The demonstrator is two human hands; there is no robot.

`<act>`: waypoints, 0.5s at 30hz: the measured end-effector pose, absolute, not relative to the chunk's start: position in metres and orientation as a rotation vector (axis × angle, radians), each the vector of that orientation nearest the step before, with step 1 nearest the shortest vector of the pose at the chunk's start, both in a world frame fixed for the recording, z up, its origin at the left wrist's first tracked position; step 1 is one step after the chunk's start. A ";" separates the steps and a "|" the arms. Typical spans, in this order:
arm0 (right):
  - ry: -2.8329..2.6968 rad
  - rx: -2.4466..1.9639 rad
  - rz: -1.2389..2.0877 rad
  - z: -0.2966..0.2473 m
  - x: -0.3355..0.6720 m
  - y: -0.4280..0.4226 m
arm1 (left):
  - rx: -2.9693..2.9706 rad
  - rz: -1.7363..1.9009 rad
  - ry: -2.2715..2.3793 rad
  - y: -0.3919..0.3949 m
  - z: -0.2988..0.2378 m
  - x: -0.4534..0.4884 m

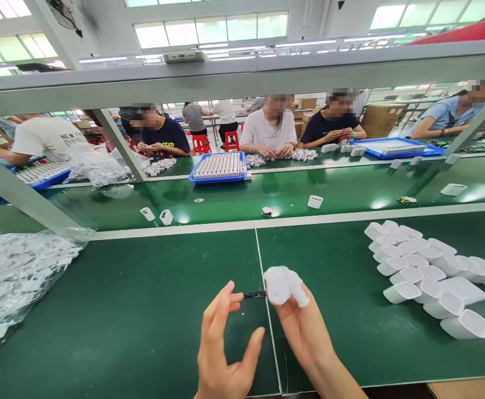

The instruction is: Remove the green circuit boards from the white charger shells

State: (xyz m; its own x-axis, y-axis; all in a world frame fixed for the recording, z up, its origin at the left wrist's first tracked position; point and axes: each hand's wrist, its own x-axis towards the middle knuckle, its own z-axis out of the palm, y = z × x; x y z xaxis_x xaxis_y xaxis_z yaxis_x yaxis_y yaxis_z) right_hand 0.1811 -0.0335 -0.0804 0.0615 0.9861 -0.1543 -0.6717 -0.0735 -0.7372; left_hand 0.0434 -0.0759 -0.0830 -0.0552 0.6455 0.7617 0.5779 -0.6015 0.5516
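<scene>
My right hand (pixel 304 330) grips a small white plastic housing (pixel 279 284) between thumb and fingers, held just above the green bench mat (pixel 142 310). My left hand (pixel 221 343) is beside it, index finger and thumb pinched on a thin dark pin-like part (pixel 254 294) whose tip points at the housing's left side. A heap of several identical white housings (pixel 425 277) lies on the mat to the right of my hands.
A clear plastic bag of white parts (pixel 13 277) lies at the left. A green conveyor belt (pixel 242 197) carries a few loose housings. Beyond it, several people sit at blue trays (pixel 219 166). A grey frame beam (pixel 242 77) crosses overhead.
</scene>
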 end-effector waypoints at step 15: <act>-1.275 -1.635 0.792 -0.064 0.246 0.161 | 1.905 1.796 1.528 -0.056 -0.159 0.025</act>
